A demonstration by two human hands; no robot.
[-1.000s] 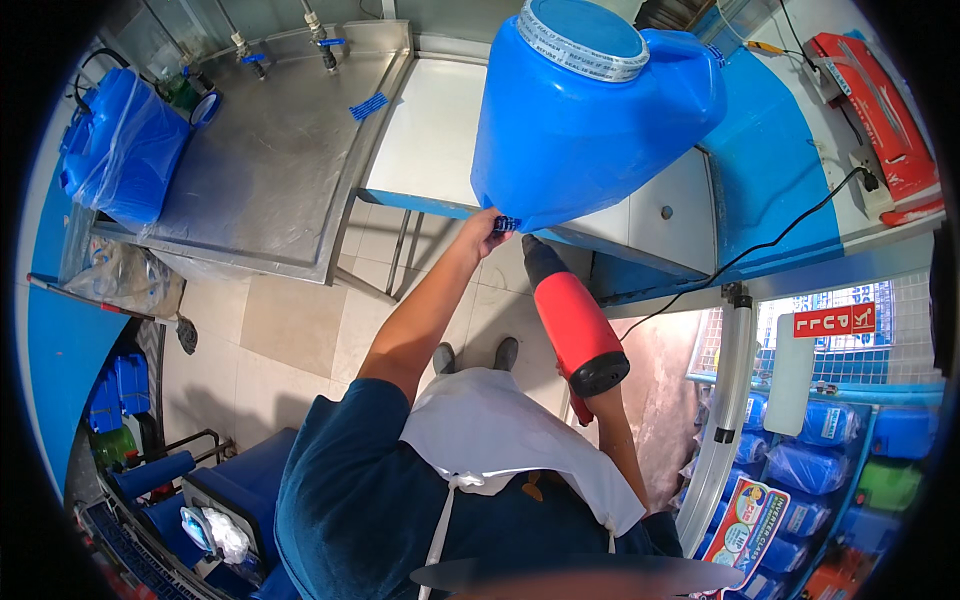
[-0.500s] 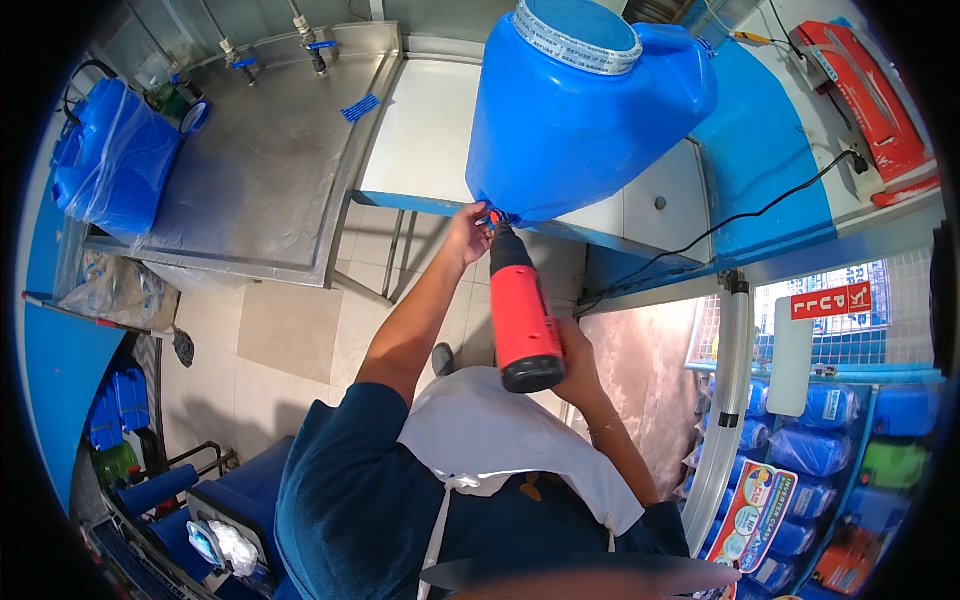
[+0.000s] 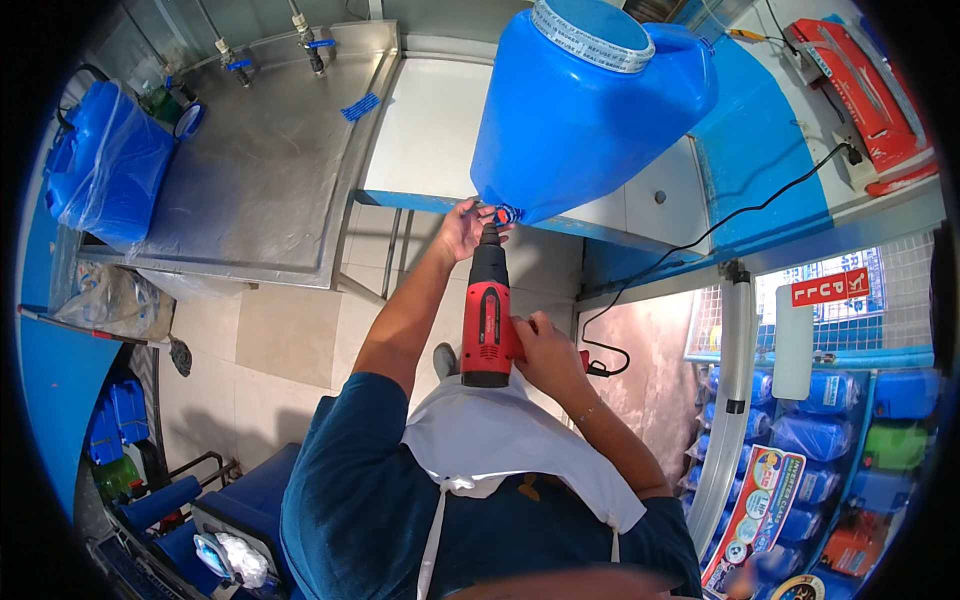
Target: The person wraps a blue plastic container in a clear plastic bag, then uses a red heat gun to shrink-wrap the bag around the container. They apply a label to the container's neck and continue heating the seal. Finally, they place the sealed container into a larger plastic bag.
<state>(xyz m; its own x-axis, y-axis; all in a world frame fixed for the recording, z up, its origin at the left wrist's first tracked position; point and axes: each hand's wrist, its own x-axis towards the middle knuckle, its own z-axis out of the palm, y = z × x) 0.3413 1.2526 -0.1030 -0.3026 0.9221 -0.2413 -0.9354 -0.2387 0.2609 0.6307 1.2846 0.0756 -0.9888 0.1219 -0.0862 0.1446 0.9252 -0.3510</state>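
A large blue water jug [image 3: 585,120] with a sealed round cap [image 3: 595,32] sits at the edge of the white counter. Low on its near side is a small blue and red tap [image 3: 507,215]. My right hand [image 3: 550,355] grips the handle of a red and black heat gun [image 3: 487,320], whose nozzle points up at the tap from just below. Beside the nozzle, my left hand [image 3: 463,230] is held palm up with fingers apart, their tips close to the tap; whether they touch it I cannot tell.
A steel sink counter [image 3: 260,150] with blue-handled valves [image 3: 318,45] lies at the left, bearing a plastic-wrapped blue jug [image 3: 110,165]. A black cord [image 3: 745,208] runs along the right counter near a red metal case [image 3: 865,100]. Wrapped blue containers [image 3: 812,440] are stacked behind the door frame [image 3: 738,370].
The heat gun has swung left and down, its nozzle drawing back from the tap. My left fingers have spread from the tap. The jug has shifted slightly right.
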